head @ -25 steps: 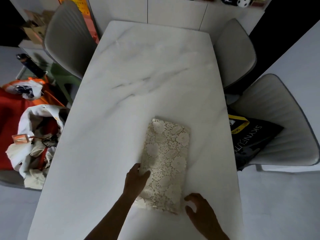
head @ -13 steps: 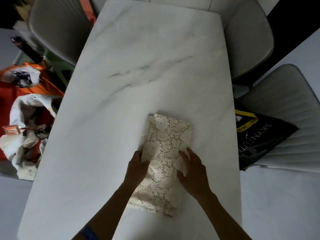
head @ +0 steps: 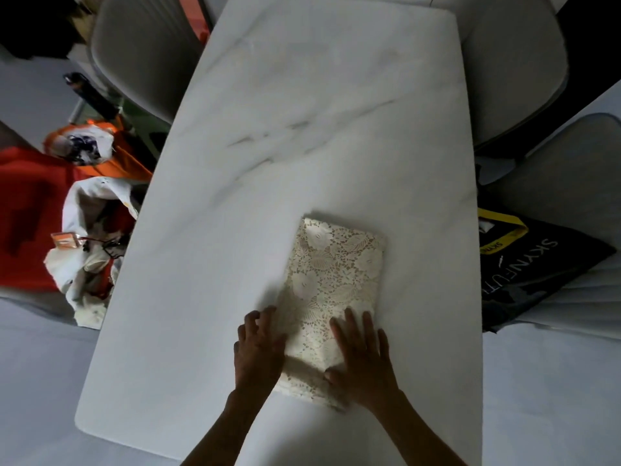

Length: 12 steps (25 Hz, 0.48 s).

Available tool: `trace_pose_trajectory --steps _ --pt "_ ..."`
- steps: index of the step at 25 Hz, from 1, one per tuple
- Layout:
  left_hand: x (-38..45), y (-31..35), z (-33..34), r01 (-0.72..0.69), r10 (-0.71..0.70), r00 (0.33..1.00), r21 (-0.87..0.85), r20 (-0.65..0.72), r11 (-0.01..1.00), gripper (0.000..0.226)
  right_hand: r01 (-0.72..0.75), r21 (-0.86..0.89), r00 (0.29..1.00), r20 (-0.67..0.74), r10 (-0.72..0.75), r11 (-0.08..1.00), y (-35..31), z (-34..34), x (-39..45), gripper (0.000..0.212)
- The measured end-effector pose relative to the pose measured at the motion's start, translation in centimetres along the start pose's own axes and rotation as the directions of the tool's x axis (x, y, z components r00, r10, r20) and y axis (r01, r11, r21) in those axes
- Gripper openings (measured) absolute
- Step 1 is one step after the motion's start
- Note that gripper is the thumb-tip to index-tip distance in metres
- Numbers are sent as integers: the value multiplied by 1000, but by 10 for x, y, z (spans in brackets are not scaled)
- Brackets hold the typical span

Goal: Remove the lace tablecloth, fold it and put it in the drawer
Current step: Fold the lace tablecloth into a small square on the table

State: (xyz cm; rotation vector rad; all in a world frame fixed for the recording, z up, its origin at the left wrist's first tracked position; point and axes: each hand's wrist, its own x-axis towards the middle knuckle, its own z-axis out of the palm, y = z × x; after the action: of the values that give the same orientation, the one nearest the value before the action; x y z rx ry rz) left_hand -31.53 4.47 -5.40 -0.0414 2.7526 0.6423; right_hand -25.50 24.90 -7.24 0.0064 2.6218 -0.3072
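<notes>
On table (head: 235,230), hands flank tablecloth (head: 332,277).

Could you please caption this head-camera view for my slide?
Both hands, left and right, press the folded lace tablecloth on the marble table.

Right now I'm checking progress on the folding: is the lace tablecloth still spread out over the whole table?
No, the lace tablecloth lies folded into a small rectangle near the table's close end, with both hands on it.
</notes>
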Motion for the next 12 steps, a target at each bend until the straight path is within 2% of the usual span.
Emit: trace_pose_trajectory --steps 3,6,8,10,12 --pt "-35 -27 1 -222 214 974 112 77 969 41 -25 -5 988 -150 24 1000 -17 -7 -7 94" --pt "-35 -39 -3 -164 159 981 28 113 986 44 20 11 978 -208 -18 1000 -46 15 -37 71" --pt "-29 -45 -10 -173 176 968 -32 176 984 46 54 53 966 -254 -39 997 -53 33 -59 56" --pt "-21 -51 -17 -174 193 942 -91 276 981 47 28 272 946 -318 62 962 -46 43 -68 37" --pt "-15 -58 -23 -160 206 921 -161 331 974 45 -113 614 892 -284 352 781 -39 37 -70 25"
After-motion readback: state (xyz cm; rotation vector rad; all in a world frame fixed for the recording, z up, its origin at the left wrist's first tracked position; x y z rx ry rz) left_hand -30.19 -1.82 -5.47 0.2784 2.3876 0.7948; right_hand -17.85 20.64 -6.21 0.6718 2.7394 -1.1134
